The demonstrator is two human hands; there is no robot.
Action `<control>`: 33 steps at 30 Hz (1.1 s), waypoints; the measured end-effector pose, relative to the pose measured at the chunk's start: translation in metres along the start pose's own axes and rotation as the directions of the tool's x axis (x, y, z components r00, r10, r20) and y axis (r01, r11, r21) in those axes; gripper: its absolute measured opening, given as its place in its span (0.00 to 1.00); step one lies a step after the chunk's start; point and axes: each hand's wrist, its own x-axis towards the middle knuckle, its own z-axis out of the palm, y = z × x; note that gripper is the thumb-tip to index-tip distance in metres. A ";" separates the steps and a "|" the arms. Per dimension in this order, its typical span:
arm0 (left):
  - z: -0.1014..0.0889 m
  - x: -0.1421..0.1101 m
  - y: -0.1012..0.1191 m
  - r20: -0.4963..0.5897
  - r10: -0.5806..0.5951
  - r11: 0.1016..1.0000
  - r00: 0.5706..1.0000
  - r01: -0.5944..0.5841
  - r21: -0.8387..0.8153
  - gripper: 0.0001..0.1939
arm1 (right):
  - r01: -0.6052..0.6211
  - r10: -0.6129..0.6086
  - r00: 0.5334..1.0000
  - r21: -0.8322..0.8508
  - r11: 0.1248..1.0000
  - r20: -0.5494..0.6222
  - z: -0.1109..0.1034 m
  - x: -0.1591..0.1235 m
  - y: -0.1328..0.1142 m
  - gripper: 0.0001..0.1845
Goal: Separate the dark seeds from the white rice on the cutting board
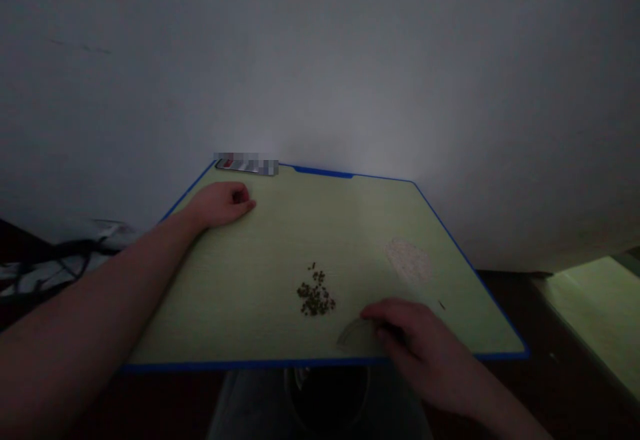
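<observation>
My left hand (224, 204) rests at the far left of the pale table (280, 233), its fingers curled in with nothing visible in them. Near the front edge, my right hand (410, 333) pinches a clear, curved, thin piece (356, 331) that looks like plastic. The piece's free end points left and lies close to the tabletop. Just left and beyond it is a small heap of dark greenish-brown grains (316, 297), a few of them scattered at its far side. A flat patch of pale grains (409, 260) is spread beyond my right hand.
A phone (247, 165) lies at the far left corner, partly blurred. One thin dark sliver (441, 305) is on the right side. A blue rim (320, 364) edges the table, which stands against a wall (320, 67). Below the front edge, a dark round container (327, 400) sits between my legs.
</observation>
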 end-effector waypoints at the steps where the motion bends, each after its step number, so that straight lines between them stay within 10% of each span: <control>1: 0.000 0.000 0.000 0.001 0.003 1.000 1.000 -0.003 0.003 0.20 | -0.029 0.030 0.998 0.005 1.000 -0.050 0.004 -0.002 0.002 0.18; 13: -0.002 -0.001 0.002 -0.004 0.008 1.000 1.000 -0.008 -0.021 0.18 | -0.039 0.054 0.922 0.045 0.998 -0.383 0.020 -0.004 0.008 0.18; 33: -0.003 -0.003 0.004 0.004 -0.008 1.000 1.000 0.008 -0.016 0.18 | 0.017 -0.001 0.936 0.042 0.999 -0.352 0.032 -0.007 0.006 0.18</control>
